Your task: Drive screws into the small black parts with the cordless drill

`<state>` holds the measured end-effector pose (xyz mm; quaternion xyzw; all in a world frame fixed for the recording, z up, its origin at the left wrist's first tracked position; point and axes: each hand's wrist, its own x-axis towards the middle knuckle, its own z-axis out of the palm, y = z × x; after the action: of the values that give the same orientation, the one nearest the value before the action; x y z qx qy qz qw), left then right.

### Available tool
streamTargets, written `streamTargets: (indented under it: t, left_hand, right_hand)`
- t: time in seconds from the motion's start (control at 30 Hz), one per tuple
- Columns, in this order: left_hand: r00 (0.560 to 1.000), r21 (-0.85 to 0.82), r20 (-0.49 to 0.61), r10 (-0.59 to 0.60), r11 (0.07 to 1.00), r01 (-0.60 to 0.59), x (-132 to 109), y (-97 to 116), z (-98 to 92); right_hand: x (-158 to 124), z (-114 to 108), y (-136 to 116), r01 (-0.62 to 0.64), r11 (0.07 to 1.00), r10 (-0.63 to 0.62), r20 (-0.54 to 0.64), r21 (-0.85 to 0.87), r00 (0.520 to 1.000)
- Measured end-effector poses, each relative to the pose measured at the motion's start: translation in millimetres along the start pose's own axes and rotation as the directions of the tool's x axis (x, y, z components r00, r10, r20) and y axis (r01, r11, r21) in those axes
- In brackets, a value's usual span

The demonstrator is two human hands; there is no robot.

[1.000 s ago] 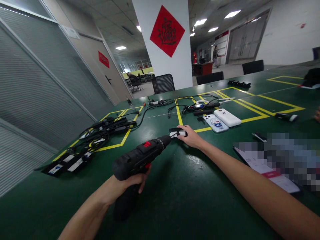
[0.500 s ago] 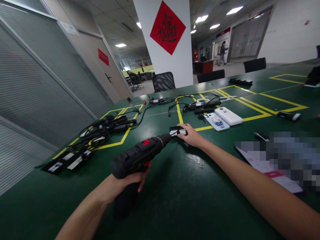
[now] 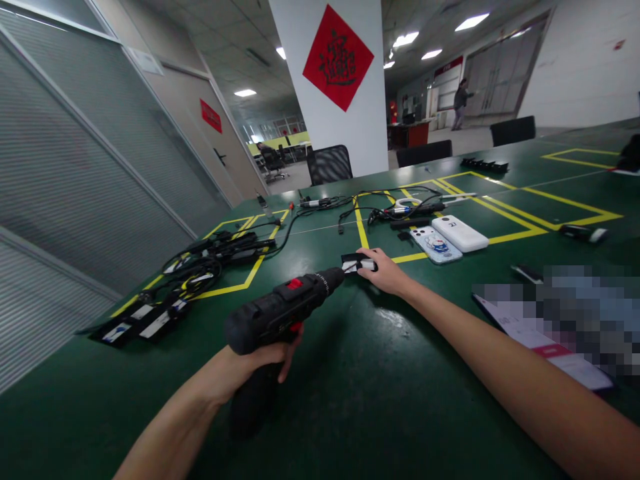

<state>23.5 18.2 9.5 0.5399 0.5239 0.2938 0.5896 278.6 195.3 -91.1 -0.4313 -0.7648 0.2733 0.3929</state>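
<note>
passage: table between drill and right forearm; left block: cables; right block: phone

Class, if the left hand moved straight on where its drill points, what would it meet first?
The drill would probably first meet the black-and-white piece in the right hand; whether they touch now is unclear.

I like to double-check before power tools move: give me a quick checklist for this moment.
1. Is the left hand wrapped around the drill? Ok.
2. Is the right hand holding the small part? Ok.
3. Does the drill point at the part? Ok.
4. Is its tip touching the part? Cannot tell; too small to see.
5. Is the right hand well away from the drill's nose? Not ok, I'd say: thumb close by.
6. Are the cables apart from the drill? Ok.
</note>
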Motion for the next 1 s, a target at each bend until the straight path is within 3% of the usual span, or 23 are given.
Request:
streamTargets:
  t: [0.6, 1.0]
  left_hand:
    - [0.998, 0.009, 0.035, 0.048, 0.999, -0.048, 1.7, -2.4, -2.4]
    - [1.000, -0.004, 0.001, 0.010, 1.000, -0.010, 0.0, -1.3, -1.4]
  right_hand:
    - [-0.2, -0.6, -2.0, -0.007, 1.000, 0.006, 0.009, 0.013, 1.000]
    - [0.6, 0.2, -0.8, -0.004, 1.000, 0.004, 0.003, -0.008, 1.000]
